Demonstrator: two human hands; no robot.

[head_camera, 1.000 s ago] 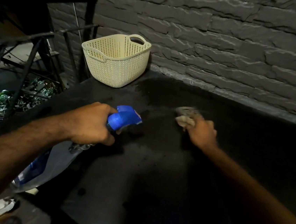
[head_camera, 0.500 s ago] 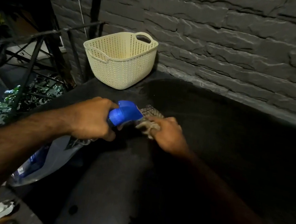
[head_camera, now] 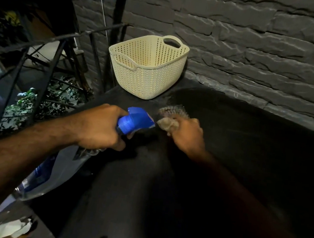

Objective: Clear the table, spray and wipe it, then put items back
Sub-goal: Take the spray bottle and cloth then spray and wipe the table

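My left hand grips the spray bottle; my right hand clutches a cloth on the table. A wide swipe could bump the basket.

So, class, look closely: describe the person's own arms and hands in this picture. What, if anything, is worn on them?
Both forearms are bare up to the picture's edge: no sleeves show. The left hand and right hand wear no gloves, and no watch, ring or band is visible. The left forearm has visible hair; the right arm lies in deep shadow and is slightly blurred, so finer detail there cannot be told.
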